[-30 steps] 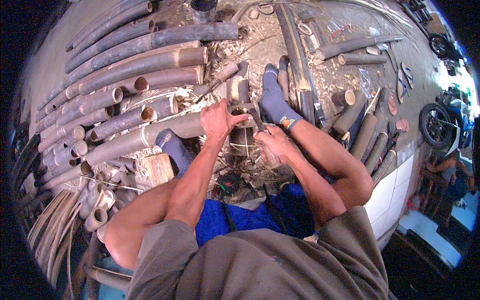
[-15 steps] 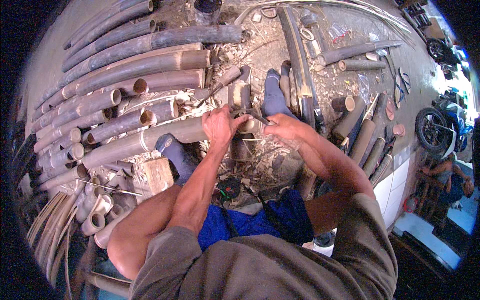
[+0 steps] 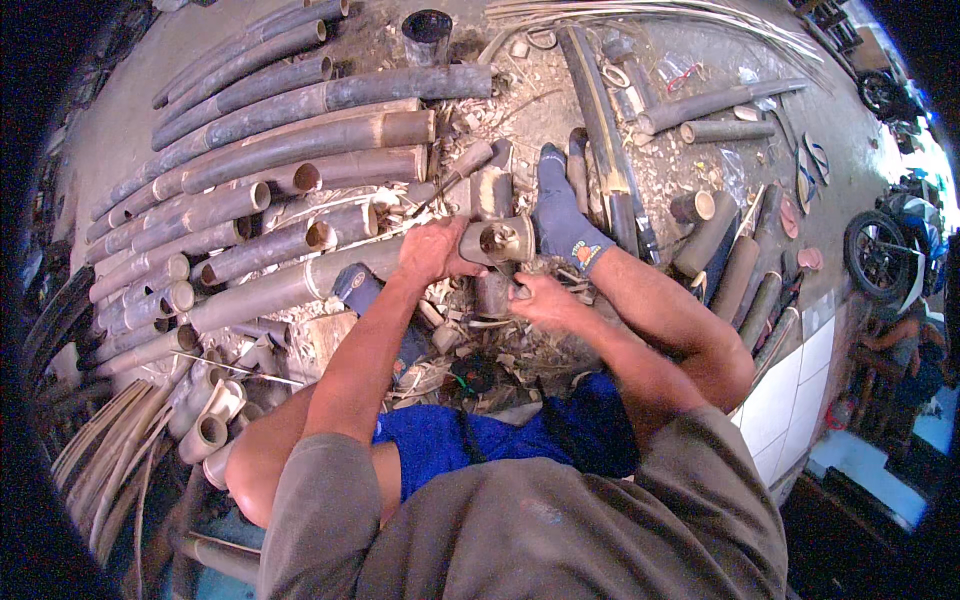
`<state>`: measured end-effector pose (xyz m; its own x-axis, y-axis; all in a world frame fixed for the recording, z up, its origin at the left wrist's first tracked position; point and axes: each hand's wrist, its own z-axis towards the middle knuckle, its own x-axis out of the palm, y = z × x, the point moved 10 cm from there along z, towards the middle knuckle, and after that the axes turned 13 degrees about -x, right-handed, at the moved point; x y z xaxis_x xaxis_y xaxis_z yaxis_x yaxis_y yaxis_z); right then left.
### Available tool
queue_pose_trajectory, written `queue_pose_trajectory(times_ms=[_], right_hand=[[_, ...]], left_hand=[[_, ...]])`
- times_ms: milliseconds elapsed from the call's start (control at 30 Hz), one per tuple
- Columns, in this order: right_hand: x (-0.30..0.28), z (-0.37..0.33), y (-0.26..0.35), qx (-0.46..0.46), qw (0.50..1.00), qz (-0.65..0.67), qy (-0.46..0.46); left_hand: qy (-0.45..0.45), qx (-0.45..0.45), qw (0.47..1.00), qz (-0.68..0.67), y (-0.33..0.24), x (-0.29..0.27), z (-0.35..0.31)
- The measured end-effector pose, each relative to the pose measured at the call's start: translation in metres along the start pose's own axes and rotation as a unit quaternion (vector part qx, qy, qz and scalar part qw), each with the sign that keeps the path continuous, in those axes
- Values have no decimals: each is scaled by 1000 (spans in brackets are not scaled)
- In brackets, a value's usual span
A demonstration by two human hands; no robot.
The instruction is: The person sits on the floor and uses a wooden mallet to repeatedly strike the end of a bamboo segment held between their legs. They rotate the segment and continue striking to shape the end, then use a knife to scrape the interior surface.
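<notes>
A long bamboo pole [image 3: 275, 292] runs from the lower left to the middle, its hollow cut end [image 3: 510, 240] facing up and right. Near that end my left hand [image 3: 438, 250] wraps over the pole, thumb toward the rim. Just below and right of the rim, my right hand [image 3: 552, 303] is closed around a dark, blade-like tool, mostly hidden by the fingers. Under the pole lies a thicker bamboo piece [image 3: 491, 192], crossing it. My socked foot [image 3: 565, 215] is right beside the cut end.
Several bamboo poles [image 3: 330, 140] lie at the upper left. A wooden-handled tool [image 3: 468, 160] rests among shavings behind the pole. Shorter bamboo pieces [image 3: 735, 280] and a split pole [image 3: 598, 120] lie to the right. A motorbike wheel [image 3: 877, 255] and another person [image 3: 905, 345] are farther right.
The pole's end has turned so its opening shows. My right hand has dropped from beside the end to below it. My right leg has come into fuller view.
</notes>
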<state>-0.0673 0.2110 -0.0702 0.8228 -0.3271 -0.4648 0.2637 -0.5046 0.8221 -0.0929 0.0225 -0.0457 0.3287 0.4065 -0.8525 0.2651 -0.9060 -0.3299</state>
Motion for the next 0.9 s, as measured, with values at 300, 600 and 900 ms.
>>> queue_pose_trajectory(times_ms=[300,600,900], right_hand=[[73,35,44,181,741,584,-277],[83,17,3,132,722,516,-442],[-18,-3,-8,177,961,180,-111]], left_hand=[[-50,22,998,19,1,1,-5],[4,17,1000,20,-6,-8,9],[20,-22,999,-12,-5,-21,-5]])
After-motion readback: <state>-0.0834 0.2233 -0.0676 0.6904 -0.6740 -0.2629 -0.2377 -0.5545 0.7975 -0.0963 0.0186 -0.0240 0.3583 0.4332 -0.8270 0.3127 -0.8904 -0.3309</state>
